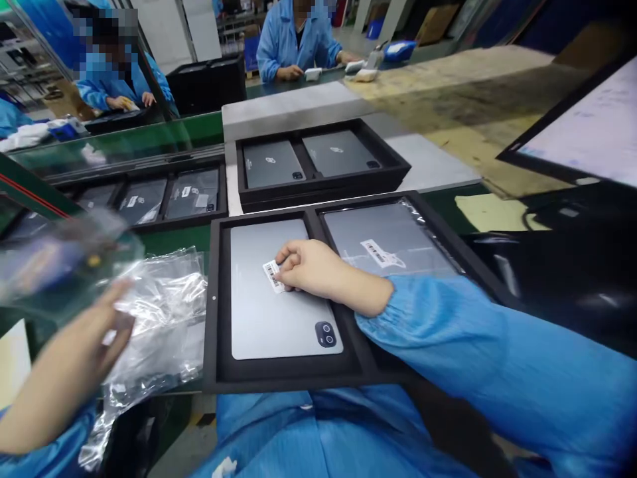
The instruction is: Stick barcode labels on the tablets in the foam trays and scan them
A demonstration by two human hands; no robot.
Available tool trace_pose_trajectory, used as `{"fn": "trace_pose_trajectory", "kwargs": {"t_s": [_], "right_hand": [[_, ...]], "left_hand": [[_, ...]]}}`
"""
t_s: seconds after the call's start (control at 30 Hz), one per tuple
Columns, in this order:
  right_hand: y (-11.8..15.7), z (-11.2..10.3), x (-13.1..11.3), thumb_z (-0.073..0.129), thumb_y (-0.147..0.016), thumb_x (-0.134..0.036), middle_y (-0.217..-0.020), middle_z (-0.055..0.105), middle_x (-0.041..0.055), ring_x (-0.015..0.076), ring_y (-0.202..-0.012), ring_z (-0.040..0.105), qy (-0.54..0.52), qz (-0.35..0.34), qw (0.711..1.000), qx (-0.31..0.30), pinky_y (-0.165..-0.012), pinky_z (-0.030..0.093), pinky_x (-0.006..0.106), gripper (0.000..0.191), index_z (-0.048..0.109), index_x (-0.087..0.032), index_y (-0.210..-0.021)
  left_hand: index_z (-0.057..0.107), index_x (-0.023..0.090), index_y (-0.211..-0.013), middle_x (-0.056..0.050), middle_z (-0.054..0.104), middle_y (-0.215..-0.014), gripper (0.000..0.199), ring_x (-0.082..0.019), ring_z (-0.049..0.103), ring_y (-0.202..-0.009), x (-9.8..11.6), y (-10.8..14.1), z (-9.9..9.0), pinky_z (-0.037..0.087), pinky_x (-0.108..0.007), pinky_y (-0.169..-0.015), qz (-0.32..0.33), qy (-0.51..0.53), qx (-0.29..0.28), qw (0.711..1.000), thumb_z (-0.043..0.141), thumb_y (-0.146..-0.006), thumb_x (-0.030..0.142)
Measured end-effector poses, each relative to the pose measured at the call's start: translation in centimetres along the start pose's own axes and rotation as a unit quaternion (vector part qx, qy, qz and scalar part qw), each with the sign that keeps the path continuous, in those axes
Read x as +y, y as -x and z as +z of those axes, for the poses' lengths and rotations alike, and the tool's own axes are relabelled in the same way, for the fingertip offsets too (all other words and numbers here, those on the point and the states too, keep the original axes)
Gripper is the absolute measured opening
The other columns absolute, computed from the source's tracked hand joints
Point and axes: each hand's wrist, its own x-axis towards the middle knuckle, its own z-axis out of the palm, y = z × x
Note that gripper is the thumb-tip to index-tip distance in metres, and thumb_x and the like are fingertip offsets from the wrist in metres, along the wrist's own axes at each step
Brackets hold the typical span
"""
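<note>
Head cam view, and the right hand (311, 269) has a white barcode label (272, 273) pinched between thumb and fingers, right over the back of a silver-grey tablet (271, 325). Can't really tell if the label's stuck down or just held against it. It sits at the fingertips, off their left side, with its long axis slanting from far left to near right.

Tablet's lying back up in the left compartment of a black tray (212, 345), under the right hand and well off to the right of the left hand (97, 332). Its long axis runs away from the person, and the camera bump (326, 334) is in the near right corner.

Left hand's pretty blurry, fingers partly bent, next to a smeared clear plastic thing (74, 259); no idea if it's gripping that. Crinkly clear bags (162, 318) lie on the green tabletop (192, 239) between that hand and the tray. A second tablet (371, 226), wrapped in plastic, fills the right compartment.
</note>
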Motion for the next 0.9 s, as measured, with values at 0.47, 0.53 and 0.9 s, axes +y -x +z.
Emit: {"fn": "trace_pose_trajectory", "kwargs": {"t_s": [0.47, 0.53, 0.9], "right_hand": [[0.7, -3.1, -1.8, 0.069, -0.072, -0.014, -0.060, 0.062, -0.0021, 0.0131, -0.054, 0.059, -0.014, -0.132, 0.984, 0.121, -0.054, 0.045, 0.025, 0.011, 0.060, -0.018, -0.068], [0.3, -4.6, -1.8, 0.070, -0.074, -0.017, -0.063, 0.062, -0.0018, 0.0133, -0.056, 0.059, -0.016, -0.180, 0.963, 0.198, -0.055, 0.045, 0.025, 0.012, 0.059, -0.019, -0.070], [-0.4, -6.4, -1.9, 0.066, -0.072, -0.005, -0.061, 0.062, -0.0068, 0.0130, -0.058, 0.062, 0.020, -0.129, 0.969, 0.210, -0.056, 0.044, 0.021, 0.025, 0.055, -0.020, -0.089]], "left_hand": [[0.064, 0.016, -0.107, -0.010, 0.071, -0.113, 0.024, -0.021, 0.066, -0.106, 16.3, -4.5, 5.3, 0.052, -0.033, -0.091, 0.531, -0.121, -0.189, 0.817, 0.046, -0.104, 0.033], [0.061, 0.014, -0.117, -0.014, 0.064, -0.134, 0.029, -0.026, 0.058, -0.127, 18.9, -6.3, 8.6, 0.048, -0.039, -0.103, 0.600, -0.169, -0.226, 0.748, 0.048, -0.103, 0.036], [0.057, 0.015, -0.092, -0.010, 0.069, -0.091, 0.020, -0.022, 0.066, -0.089, 20.5, -10.4, 8.3, 0.048, -0.041, -0.086, 0.749, -0.030, 0.006, 0.661, 0.041, -0.102, 0.024]]}}
